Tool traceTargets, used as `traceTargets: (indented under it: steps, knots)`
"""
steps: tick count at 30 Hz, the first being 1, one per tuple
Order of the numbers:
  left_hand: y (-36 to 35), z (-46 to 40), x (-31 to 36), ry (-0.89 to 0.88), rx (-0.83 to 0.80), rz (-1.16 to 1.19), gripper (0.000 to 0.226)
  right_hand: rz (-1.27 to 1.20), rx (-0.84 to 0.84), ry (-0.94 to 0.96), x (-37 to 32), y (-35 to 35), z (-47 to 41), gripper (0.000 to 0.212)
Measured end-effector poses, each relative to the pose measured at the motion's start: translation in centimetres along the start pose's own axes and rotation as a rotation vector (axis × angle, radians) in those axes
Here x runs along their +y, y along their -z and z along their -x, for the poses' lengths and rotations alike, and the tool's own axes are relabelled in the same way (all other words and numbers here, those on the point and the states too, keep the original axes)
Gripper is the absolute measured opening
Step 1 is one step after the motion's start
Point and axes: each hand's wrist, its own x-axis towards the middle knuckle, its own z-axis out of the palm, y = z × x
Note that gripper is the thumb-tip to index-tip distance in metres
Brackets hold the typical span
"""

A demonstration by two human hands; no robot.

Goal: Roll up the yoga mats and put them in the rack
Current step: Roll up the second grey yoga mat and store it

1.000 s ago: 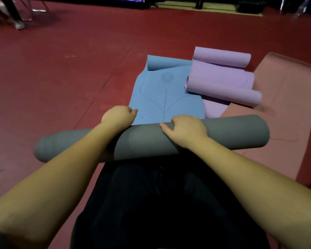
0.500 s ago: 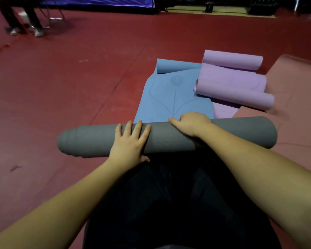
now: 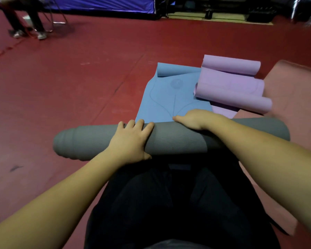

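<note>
nearest the camera, at 6 o'clock, the person's dark trousers (image 3: pixel 178 203) fill the lower middle, with both bare forearms reaching forward over them. just beyond lies a thick grey foam yoga mat rolled into a long tube (image 3: pixel 169 139), running from 9 to 3 o'clock across the red floor (image 3: pixel 61 87). the left hand (image 3: pixel 131 141) lies flat on top of the roll with straight, spread fingers, pressing rather than gripping. the right hand (image 3: pixel 192 119) is curled over the far top edge of the roll, holding it. the roll's left end is stepped, its layers sticking out unevenly.

risk, as a judgement: with one hand only pressing, the springy roll could loosen or telescope further at that left end when it is lifted, and a ragged roll may not seat well in a rack. no rack is in view.

farther out, at 12 o'clock, a flat blue yoga mat (image 3: pixel 169 99) with a curled far end lies touching the grey roll. at 1 o'clock a lilac yoga mat (image 3: pixel 232 87), curled at both ends, overlaps it. at 2 o'clock a flat pink yoga mat (image 3: pixel 294 90) lies beside them. these could be dragged or trapped underneath if the roll travels forward.
</note>
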Motion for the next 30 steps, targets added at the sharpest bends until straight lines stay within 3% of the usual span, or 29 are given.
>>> traceTargets:
  steps: [10,12,15,17,22,27,30]
  knots:
    - [0.7,1.0,-0.5,-0.018,-0.205,0.19,0.113,-0.059,-0.27,0.047,-0.4,-0.7,0.0,0.065]
    - [0.6,0.2,-1.1,-0.02,-0.245,0.227,0.114,-0.018,-0.17,0.053,-0.4,-0.8,-0.4,0.063]
    - [0.9,-1.4,-2.1,-0.005,-0.348,0.342,0.114,0.037,0.19,0.116,-0.1,-1.3,-0.8,0.045]
    - [1.0,-2.7,-3.0,0.014,-0.439,0.453,0.113,0.028,0.339,0.124,0.1,-1.7,-0.2,0.043]
    - [0.7,-6.1,-4.8,0.074,-0.693,0.747,0.097,0.076,0.427,0.129,1.4,-3.7,1.8,0.052]
    - [0.2,-8.9,-5.2,0.105,-0.864,0.9,0.088,0.201,0.486,0.084,1.5,-5.7,1.8,0.081]
    - [-0.1,-9.2,-5.4,0.124,-0.856,0.951,0.084,0.181,0.492,0.075,1.6,-5.4,0.8,0.07]
